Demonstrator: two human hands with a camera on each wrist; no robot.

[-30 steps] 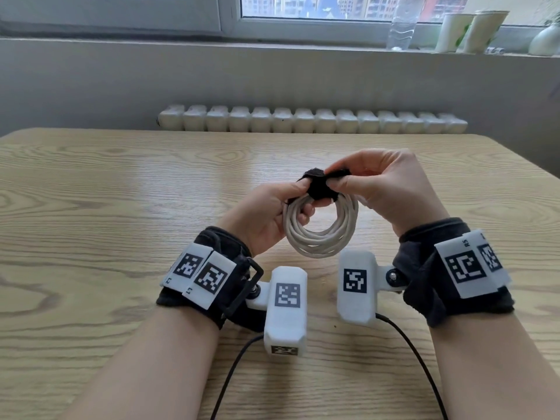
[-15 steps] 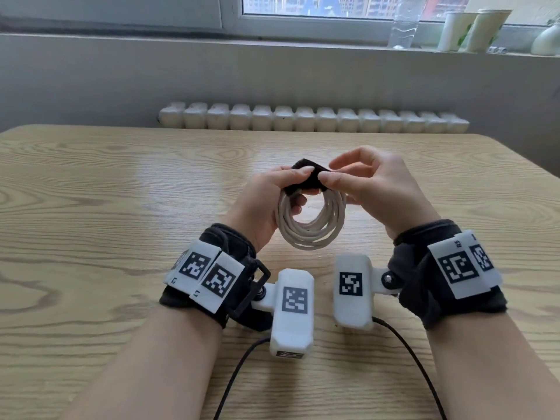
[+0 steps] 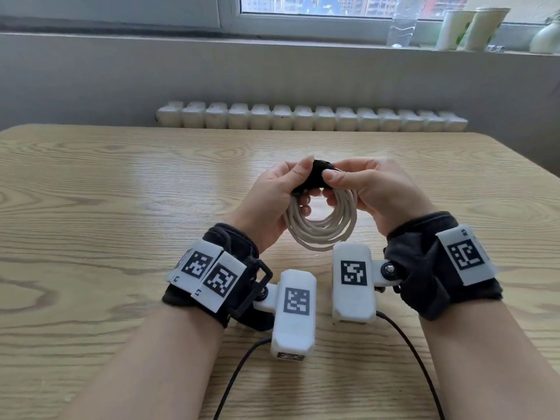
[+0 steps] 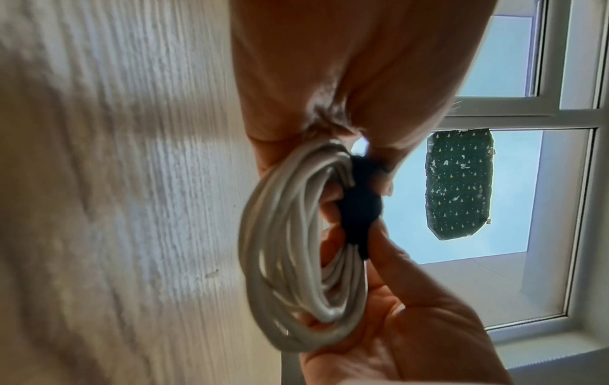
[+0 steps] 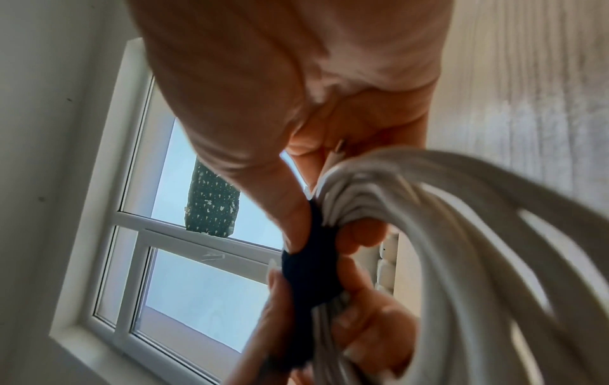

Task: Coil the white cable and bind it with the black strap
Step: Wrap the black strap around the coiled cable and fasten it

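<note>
Cable: one white cable, coiled.
Strap: one black strap, wrapped round the coil's top.
Hands: left hand and right hand, each pinching the strap.
Wrist views only: green patterned patch on the window.

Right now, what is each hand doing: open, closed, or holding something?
Left hand: closed, fingers pinching the black strap wrapped on the white cable coil.
Right hand: closed, fingers pinching the same strap.

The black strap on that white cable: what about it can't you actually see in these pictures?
- Head view: both thumbs cover most of the black strap, so its fastened end is hidden.
- Left wrist view: the strap is dark against the bright window; no detail shows.
- Right wrist view: the white cable is blurred, and its plug ends cannot be made out.
- Neither the left hand nor the right hand shows its palm side.
</note>
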